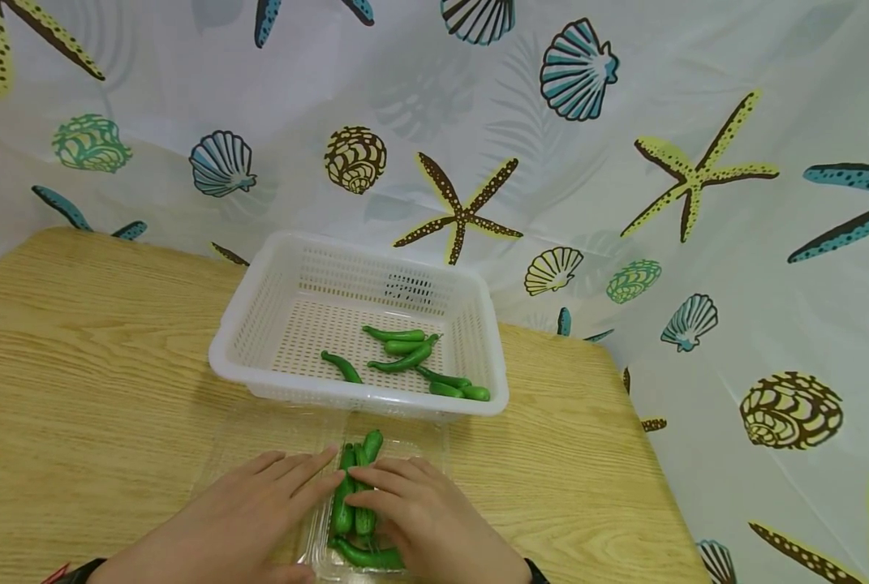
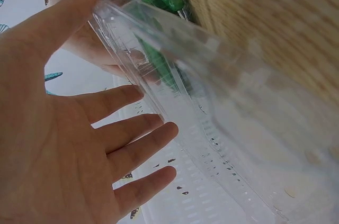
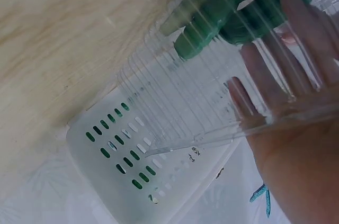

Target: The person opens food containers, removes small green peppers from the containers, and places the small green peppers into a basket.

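Note:
Before me a clear plastic clamshell box (image 1: 405,446) lies unfolded, with its lid (image 1: 255,430) spread to the left. Several green chili peppers (image 1: 344,507) lie in the box, most lengthwise and one crosswise near the front. My left hand (image 1: 247,507) is at the fold between lid and box, fingers extended; in the left wrist view its fingertips (image 2: 168,128) are close to the plastic edge. My right hand (image 1: 434,519) reaches over the right side of the box, fingers extended over the peppers. Through the clear wall in the right wrist view, those fingers (image 3: 262,73) show beside the peppers (image 3: 204,30).
Directly behind the box stands a white perforated basket (image 1: 357,396) with several more green peppers (image 1: 405,357) in it. Both are on a wood-grain table (image 1: 565,462). A sheet (image 1: 434,89) printed with shells and starfish hangs at the back and right.

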